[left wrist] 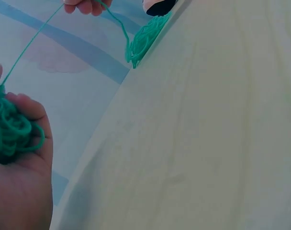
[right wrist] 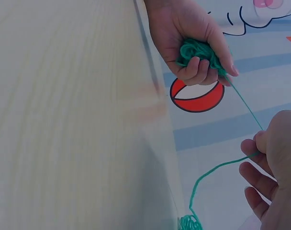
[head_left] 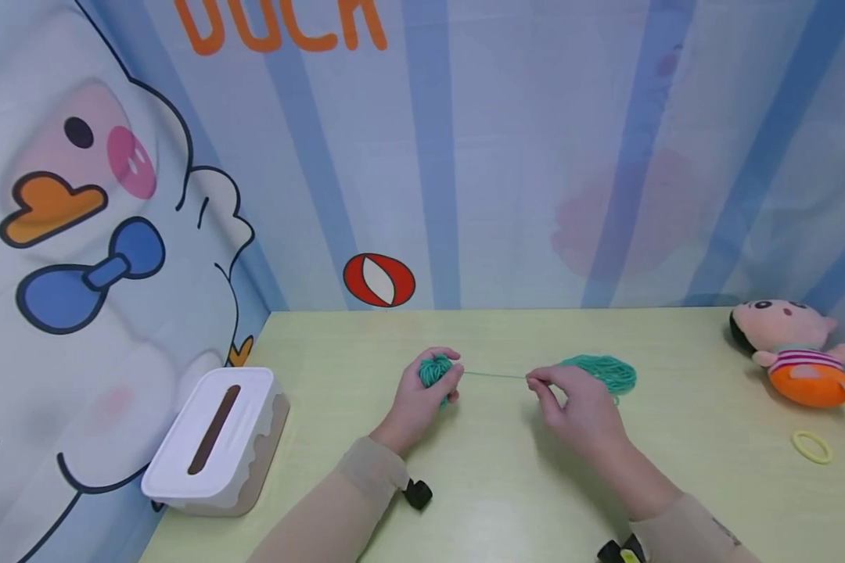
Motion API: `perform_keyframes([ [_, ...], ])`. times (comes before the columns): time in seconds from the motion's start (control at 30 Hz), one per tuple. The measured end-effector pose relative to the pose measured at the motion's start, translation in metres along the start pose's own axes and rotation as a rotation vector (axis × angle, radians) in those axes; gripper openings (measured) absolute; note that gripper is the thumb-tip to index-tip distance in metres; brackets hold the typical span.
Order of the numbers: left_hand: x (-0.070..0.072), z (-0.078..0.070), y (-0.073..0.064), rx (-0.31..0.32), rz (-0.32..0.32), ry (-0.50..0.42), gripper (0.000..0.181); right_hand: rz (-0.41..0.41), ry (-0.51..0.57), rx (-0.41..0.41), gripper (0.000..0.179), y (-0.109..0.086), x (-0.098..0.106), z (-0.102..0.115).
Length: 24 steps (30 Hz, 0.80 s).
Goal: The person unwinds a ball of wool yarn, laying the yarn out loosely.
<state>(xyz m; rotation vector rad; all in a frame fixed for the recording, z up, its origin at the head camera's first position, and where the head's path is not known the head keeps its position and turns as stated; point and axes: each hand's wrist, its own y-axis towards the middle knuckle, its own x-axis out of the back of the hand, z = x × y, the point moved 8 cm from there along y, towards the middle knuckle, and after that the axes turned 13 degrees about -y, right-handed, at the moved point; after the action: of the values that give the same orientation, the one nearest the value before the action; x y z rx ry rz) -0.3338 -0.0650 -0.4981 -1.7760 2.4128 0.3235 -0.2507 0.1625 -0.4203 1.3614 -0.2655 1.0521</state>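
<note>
My left hand (head_left: pixel 422 395) grips a small ball of green yarn (head_left: pixel 435 371), its fingers curled round it; loose loops stick out in the left wrist view. From that ball a taut strand (head_left: pixel 494 374) runs across to my right hand (head_left: pixel 580 407), which pinches it between thumb and index finger (right wrist: pixel 249 146). Past the pinch the strand hangs slack and leads down to a loose skein of green yarn (head_left: pixel 609 373) on the table, just behind the right hand. Part of the skein is hidden by that hand in the head view.
A white-lidded box (head_left: pixel 214 438) with a brown slot stands at the table's left edge. On the right lie a plush doll (head_left: pixel 796 352) in orange shorts and a yellow ring (head_left: pixel 811 447). A printed cloth (head_left: pixel 493 156) hangs behind the pale table (head_left: pixel 493 485).
</note>
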Motion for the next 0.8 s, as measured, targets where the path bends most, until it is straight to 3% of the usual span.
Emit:
perform_keyframes([
  [0.13,0.000,0.000,0.001,-0.014,0.005,0.008,0.030,-0.003,0.008,-0.035,0.012,-0.003,0.008,-0.009],
  [0.3,0.003,-0.002,0.002,-0.054,-0.013,-0.058,0.008,0.051,0.032,-0.138,0.011,-0.006,0.017,-0.025],
  [0.53,0.007,-0.001,0.004,-0.078,-0.054,-0.128,0.027,0.144,0.035,-0.281,0.012,-0.015,0.026,-0.056],
  [0.73,0.011,-0.006,0.002,-0.111,-0.102,-0.187,0.005,0.254,0.036,-0.335,0.018,-0.026,0.026,-0.082],
  [0.8,0.011,-0.008,0.001,-0.123,-0.107,-0.181,0.006,0.284,0.035,-0.353,0.021,-0.029,0.027,-0.091],
])
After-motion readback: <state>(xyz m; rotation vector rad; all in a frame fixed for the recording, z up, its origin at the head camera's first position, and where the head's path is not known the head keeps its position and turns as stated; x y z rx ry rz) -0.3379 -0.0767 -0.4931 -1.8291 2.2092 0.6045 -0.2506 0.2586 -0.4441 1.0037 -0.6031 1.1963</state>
